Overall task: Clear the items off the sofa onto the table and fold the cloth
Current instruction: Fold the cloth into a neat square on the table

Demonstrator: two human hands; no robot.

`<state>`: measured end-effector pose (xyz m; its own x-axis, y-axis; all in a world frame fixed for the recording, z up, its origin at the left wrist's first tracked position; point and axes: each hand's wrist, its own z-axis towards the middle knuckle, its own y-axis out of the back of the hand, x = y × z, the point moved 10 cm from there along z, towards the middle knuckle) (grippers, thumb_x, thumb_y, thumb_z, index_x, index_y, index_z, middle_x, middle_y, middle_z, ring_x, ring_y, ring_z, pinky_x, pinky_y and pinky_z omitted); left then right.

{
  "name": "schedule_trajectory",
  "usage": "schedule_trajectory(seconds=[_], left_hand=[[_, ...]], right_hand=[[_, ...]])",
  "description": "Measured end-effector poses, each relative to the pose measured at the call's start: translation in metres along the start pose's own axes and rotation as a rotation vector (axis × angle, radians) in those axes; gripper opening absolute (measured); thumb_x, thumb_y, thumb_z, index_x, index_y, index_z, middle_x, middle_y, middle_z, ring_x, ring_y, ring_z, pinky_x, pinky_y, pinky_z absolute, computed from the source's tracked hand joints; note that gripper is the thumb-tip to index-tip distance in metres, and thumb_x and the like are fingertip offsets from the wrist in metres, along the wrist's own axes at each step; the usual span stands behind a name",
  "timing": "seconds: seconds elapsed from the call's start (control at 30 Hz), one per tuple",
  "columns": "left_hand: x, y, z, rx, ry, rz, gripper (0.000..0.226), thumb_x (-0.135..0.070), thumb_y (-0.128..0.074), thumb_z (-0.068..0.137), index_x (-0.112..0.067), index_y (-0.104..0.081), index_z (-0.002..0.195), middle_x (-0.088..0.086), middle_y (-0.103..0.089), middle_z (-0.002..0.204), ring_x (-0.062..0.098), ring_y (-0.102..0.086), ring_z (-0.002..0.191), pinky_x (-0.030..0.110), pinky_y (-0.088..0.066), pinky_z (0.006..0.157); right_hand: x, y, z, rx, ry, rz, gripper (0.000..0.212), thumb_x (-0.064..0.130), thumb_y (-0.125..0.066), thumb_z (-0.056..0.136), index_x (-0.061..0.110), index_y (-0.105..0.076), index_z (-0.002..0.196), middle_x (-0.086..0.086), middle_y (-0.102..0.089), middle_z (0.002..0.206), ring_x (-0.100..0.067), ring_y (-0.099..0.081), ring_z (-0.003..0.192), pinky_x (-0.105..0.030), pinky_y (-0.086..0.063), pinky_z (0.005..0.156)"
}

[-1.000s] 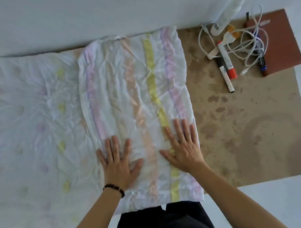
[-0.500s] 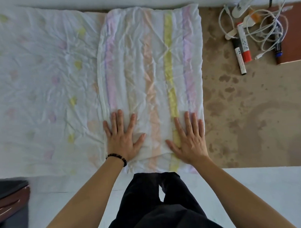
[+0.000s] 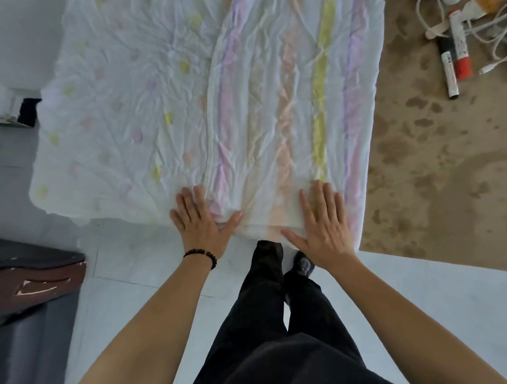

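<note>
While you lean over the brown mottled bench [image 3: 435,162], both your palms lie flat on the near edge of the crumpled white cloth with pastel stripes and dots [image 3: 272,105]. That cloth covers the bench from 10 o'clock round to 1 o'clock. Its striped half is folded over the dotted half, and the loose edge of the top layer runs from 12 o'clock down towards your left hand [image 3: 203,219].

That hand rests across the loose edge, its fingers [image 3: 189,202] straight and close together and its thumb splayed towards 3 o'clock. A dark beaded bracelet [image 3: 201,255] circles that wrist.

Your right hand [image 3: 325,226] presses the near corner region over the peach and yellow stripes, its fingers [image 3: 323,198] straight and slightly spread and its thumb pointing to 9 o'clock. Neither hand pinches any fabric.

At 2 o'clock, well apart from the cloth, a white marker with a red cap [image 3: 460,46] and a white marker with a black cap [image 3: 449,70] lie side by side on the bench. A tangled white cable [image 3: 490,25] loops across the far end of the red-capped one.
</note>
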<state>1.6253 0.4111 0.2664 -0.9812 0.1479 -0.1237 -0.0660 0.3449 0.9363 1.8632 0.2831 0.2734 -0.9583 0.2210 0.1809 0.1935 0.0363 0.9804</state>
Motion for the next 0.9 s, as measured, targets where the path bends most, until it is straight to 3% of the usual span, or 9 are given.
schedule_trajectory(seconds=[0.17,0.37,0.47,0.77,0.9], left_hand=[[0.002,-0.003,-0.002,0.107,-0.023,0.071,0.115,-0.092,-0.023,0.074,-0.021,0.022,0.152,0.017,0.02,0.16,0.032,0.017,0.148,0.056,0.005,0.119],[0.008,0.014,0.0,0.196,-0.13,0.167,0.094,-0.082,-0.017,0.084,-0.027,0.012,0.154,0.015,0.016,0.162,0.032,0.012,0.149,0.057,-0.001,0.119],[0.03,0.033,0.013,0.156,-0.154,0.173,0.078,-0.073,-0.01,0.091,-0.031,0.01,0.154,0.012,0.018,0.162,0.03,0.014,0.149,0.058,0.003,0.118],[0.199,0.098,0.136,0.02,-0.031,0.17,0.079,-0.074,-0.007,0.088,-0.033,0.013,0.154,0.01,0.026,0.16,0.031,0.02,0.148,0.06,0.009,0.116],[0.265,0.118,0.201,0.033,-0.123,0.221,0.083,-0.081,-0.011,0.086,-0.039,0.015,0.152,0.008,0.029,0.159,0.031,0.023,0.147,0.062,0.01,0.116]], right_hand=[[0.002,-0.007,-0.007,0.022,0.051,-0.028,0.095,0.078,-0.043,0.088,0.013,-0.029,0.156,-0.025,-0.018,0.162,-0.044,-0.014,0.15,-0.061,-0.017,0.119],[0.006,-0.005,-0.005,0.132,-0.078,0.023,0.101,0.084,-0.033,0.084,0.021,-0.011,0.16,-0.019,0.003,0.166,-0.039,0.009,0.152,-0.057,-0.001,0.123],[0.031,0.007,0.011,0.091,-0.114,0.086,0.094,0.077,-0.032,0.09,0.021,-0.005,0.16,-0.017,0.011,0.166,-0.039,0.013,0.152,-0.059,-0.003,0.122],[0.252,-0.003,0.144,0.045,0.062,0.122,0.072,0.057,-0.029,0.103,0.019,-0.008,0.16,-0.017,0.009,0.166,-0.041,0.01,0.152,-0.059,-0.007,0.122],[0.315,-0.044,0.188,0.168,-0.059,0.073,0.078,0.067,-0.026,0.099,0.023,-0.004,0.16,-0.014,0.009,0.166,-0.038,0.012,0.152,-0.059,-0.007,0.122]])
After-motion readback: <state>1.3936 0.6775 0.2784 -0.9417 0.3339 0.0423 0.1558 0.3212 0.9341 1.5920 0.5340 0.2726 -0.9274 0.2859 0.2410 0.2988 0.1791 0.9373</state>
